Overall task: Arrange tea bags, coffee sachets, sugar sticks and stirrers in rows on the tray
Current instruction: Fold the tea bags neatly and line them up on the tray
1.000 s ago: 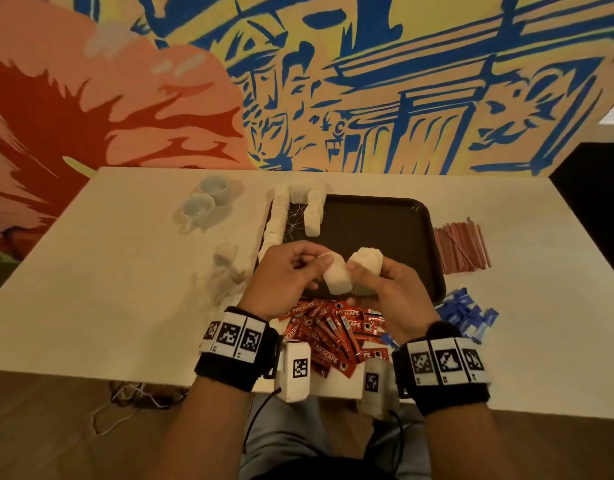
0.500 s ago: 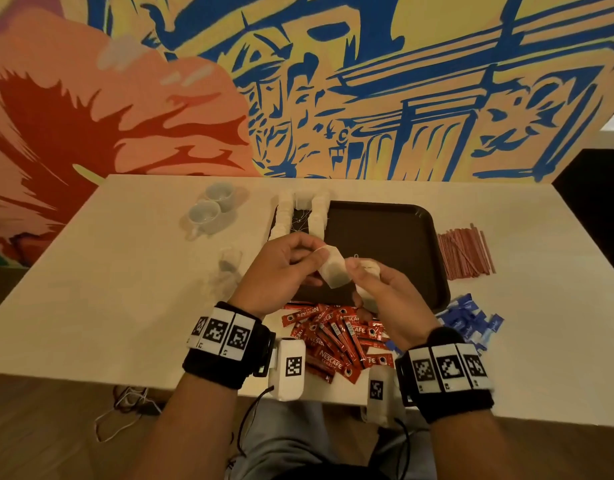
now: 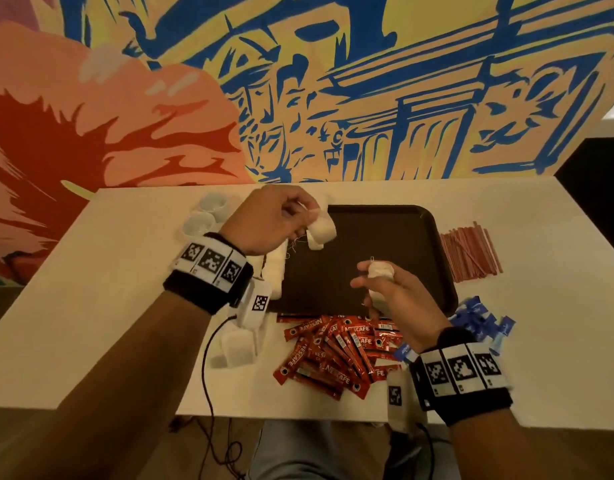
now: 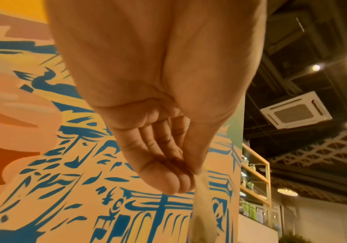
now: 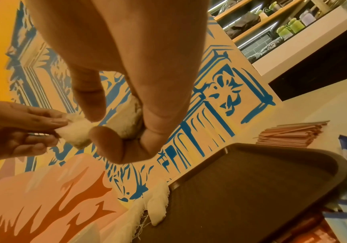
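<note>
Tea bags only so far: white bags in rows (image 3: 276,271) along the left edge of the tray (image 3: 433,237), one more tea bag (image 3: 321,228) pinched in left hand (image 3: 267,220) over the far-left corner, another bag (image 3: 380,271) clamped in curled fingers of right hand (image 3: 399,299) above the tray's middle. Still off the tray on the table (image 3: 90,306): coffee sachets (image 3: 336,355) at the near edge, blue sugar sticks (image 3: 478,317) and red stirrers (image 3: 470,251) to the right. Judged early, roughly a quarter done.

Stirrers (image 3: 470,251) lie right of the tray (image 3: 433,271), sachets (image 3: 336,351) before it.
</note>
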A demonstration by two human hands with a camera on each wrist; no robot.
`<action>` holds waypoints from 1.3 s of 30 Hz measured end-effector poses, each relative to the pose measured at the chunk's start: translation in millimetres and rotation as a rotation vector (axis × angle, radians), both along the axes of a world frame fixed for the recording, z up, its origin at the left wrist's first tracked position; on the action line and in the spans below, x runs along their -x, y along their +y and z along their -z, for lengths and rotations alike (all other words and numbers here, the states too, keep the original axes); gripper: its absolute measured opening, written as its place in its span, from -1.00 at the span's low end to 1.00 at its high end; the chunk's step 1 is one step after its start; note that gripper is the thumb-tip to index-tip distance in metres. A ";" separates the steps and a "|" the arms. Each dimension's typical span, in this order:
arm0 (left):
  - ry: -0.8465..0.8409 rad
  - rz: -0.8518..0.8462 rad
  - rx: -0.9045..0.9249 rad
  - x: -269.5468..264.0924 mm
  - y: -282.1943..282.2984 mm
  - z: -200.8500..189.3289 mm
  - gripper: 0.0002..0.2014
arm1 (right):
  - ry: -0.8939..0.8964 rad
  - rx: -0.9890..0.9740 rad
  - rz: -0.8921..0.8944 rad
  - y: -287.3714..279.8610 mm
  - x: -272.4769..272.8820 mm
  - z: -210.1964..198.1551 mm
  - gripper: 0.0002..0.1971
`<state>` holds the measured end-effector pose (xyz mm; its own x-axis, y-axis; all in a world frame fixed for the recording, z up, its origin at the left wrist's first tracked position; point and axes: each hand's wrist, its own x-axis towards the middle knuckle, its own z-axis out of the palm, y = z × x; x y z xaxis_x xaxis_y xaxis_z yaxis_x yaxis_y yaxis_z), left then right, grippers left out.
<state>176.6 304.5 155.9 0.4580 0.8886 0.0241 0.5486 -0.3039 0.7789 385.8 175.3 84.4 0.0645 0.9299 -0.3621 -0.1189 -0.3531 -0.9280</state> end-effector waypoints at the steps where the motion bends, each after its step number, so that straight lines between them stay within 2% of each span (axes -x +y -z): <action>1: 0.024 -0.017 -0.010 -1.8 13.7 0.8 -0.91 | 0.012 0.012 0.005 1.3 -1.3 3.4 -0.77; 5: 0.132 -0.070 -0.024 -11.6 63.8 23.1 -0.93 | 0.017 0.038 0.003 7.0 -5.8 12.9 -0.73; 10: 0.364 -0.060 -0.021 -21.2 97.0 78.4 -0.95 | -0.012 0.047 0.000 19.9 -10.8 20.5 -0.75; 14: 0.481 0.025 0.092 -24.1 106.7 116.1 -0.94 | -0.015 0.030 -0.022 28.0 -14.7 21.5 -0.75; 17: 0.502 0.079 0.190 -28.9 112.2 132.0 -0.90 | -0.018 0.037 -0.023 33.9 -18.2 24.1 -0.75; 20: 0.524 0.079 0.182 -33.5 118.0 138.1 -0.90 | -0.034 0.042 -0.021 37.7 -20.1 28.4 -0.75; 26: 0.569 -0.028 0.147 -42.7 135.1 146.6 -0.89 | -0.028 0.069 -0.001 43.2 -18.0 34.7 -0.75; 30: 0.618 -0.048 0.144 -45.9 144.1 152.6 -0.91 | 0.036 0.094 0.045 45.9 -14.4 36.1 -0.75; 39: 0.698 -0.057 0.097 -54.7 150.1 159.5 -0.81 | 0.185 0.153 0.078 48.0 -13.3 35.6 -0.72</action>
